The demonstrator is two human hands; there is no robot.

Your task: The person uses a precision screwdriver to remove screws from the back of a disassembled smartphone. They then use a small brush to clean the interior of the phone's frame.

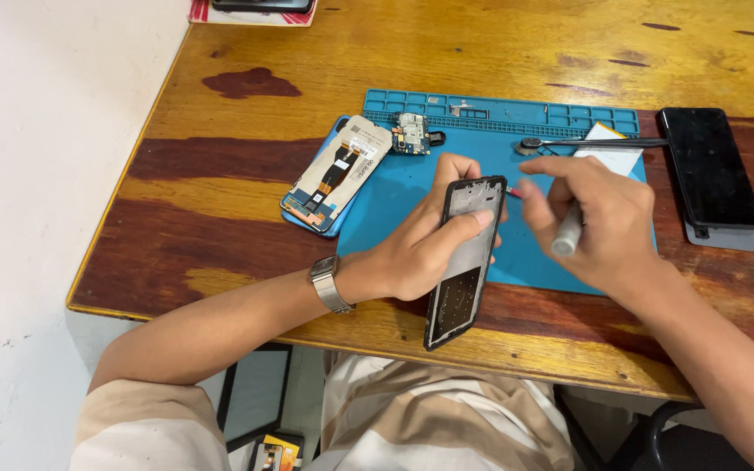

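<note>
Circuit board (411,134) on mat (412,187); phone (709,166) right.

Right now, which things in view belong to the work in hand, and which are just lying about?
In hand:
- left hand holding the black phone frame
- right hand holding a grey-handled tool at the frame's top edge
- blue work mat beneath

Lying about:
- opened screen assembly
- small circuit board
- tweezers
- dark phone

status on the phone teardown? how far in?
Done: display assembly and small circuit board already lie apart on the blue mat. In hand: left hand holds the bare phone frame; right hand works a grey-handled tool at its top edge. Left: parts remain unassembled; tweezers lie unused.
</note>
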